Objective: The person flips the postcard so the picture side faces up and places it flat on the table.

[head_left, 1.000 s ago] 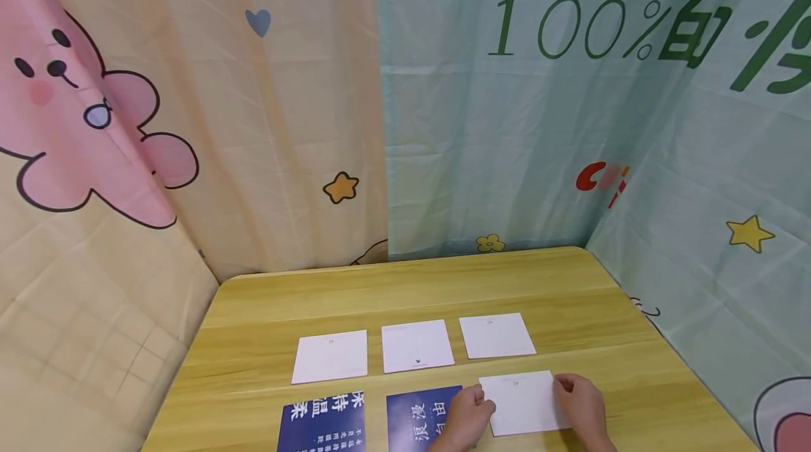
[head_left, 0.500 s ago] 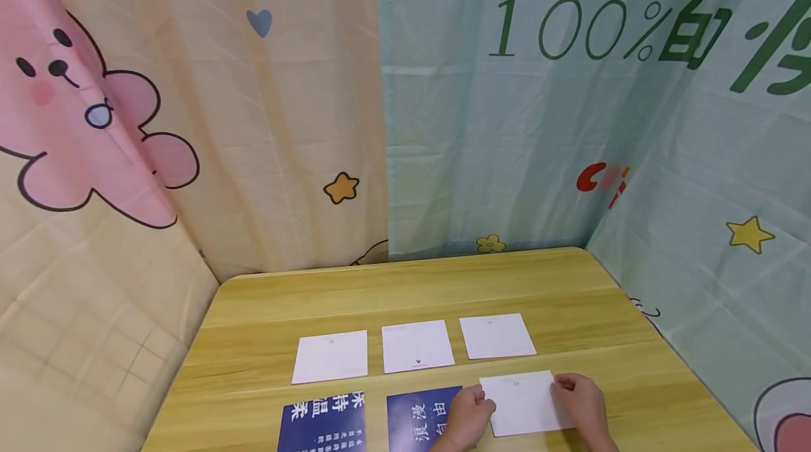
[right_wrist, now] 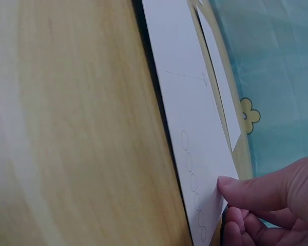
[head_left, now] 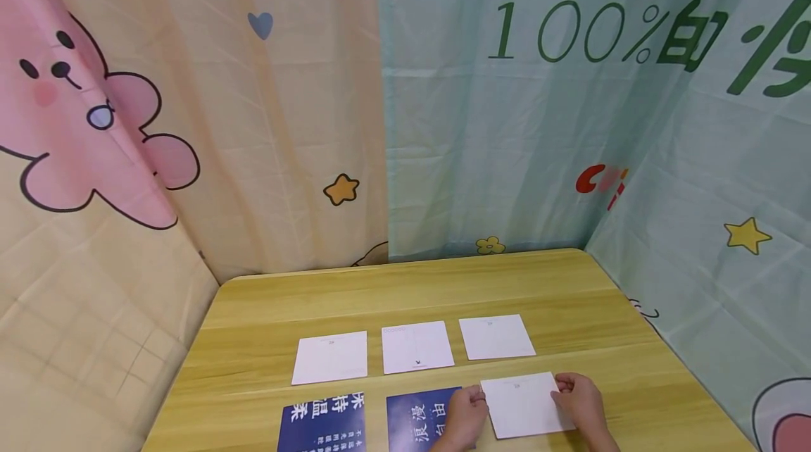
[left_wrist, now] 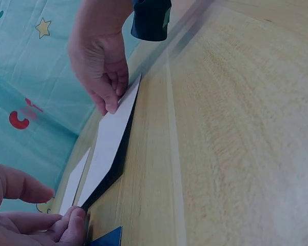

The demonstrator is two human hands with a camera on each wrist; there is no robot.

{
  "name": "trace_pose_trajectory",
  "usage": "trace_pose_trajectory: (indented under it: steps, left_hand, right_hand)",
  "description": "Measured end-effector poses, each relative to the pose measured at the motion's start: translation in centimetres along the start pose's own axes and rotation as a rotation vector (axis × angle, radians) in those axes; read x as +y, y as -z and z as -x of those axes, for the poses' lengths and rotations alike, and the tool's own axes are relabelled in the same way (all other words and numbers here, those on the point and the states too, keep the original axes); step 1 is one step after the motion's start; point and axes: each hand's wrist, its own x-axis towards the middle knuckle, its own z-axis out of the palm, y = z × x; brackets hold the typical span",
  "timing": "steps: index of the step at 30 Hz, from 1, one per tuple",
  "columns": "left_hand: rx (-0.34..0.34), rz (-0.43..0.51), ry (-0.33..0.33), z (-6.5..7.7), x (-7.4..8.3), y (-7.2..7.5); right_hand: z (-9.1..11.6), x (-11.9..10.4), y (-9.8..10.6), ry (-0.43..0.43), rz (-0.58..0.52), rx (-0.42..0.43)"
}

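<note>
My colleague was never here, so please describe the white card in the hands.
On the wooden table, cards form two rows. The white card ends the nearer row at the right. Blue cards share its row, but only it is held by the left hand and right hand.

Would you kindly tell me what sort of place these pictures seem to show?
Probably an indoor, curtained-off tabletop workspace, though I can't tell which room. Cartoon-printed curtains hang along the back and sides of a wooden table, and three white cards lie there in a row.
</note>
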Motion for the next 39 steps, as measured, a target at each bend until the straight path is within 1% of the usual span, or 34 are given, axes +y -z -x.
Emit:
trace_pose_trajectory:
  steps: [4,9,15,18,20,23,32,35,39]
  left_hand:
    - [0.038,0.055,0.007,-0.3,-0.3,-0.2]
    - [0.084,0.074,0.032,-0.6,-0.1,-0.7]
    - [0.089,0.060,0.048,-1.0,0.1,-1.1]
    - [0.099,0.029,0.045,-1.2,0.1,-1.2]
    - [0.113,0.001,0.032,-1.3,0.1,-1.3]
    - [0.134,-0.041,-0.004,-1.3,0.0,-1.4]
    - [0.155,-0.181,-0.156,-1.2,-0.5,-1.3]
    - [0.168,-0.234,-0.215,-1.1,-0.8,-1.3]
    - [0.189,-0.339,-0.305,-1.1,-0.9,-1.3]
  right_hand:
    - [0.0,0.1,-0.1,0.000,-0.003,0.004]
    - [0.0,0.2,-0.2,0.022,-0.010,0.007]
    - [0.0,0.2,-0.2,0.012,-0.027,0.002]
    - [0.0,0.2,-0.2,0.013,-0.033,0.003]
    - [0.0,0.2,-0.2,0.013,-0.041,0.003]
    - [0.0,0.4,-0.3,0.005,-0.051,0.002]
    - [-0.4,1.1,-0.5,-0.047,-0.056,-0.018]
    - [-0.3,1.0,-0.4,-0.056,-0.054,-0.020]
    - [0.0,0.5,-0.2,-0.056,-0.031,-0.019]
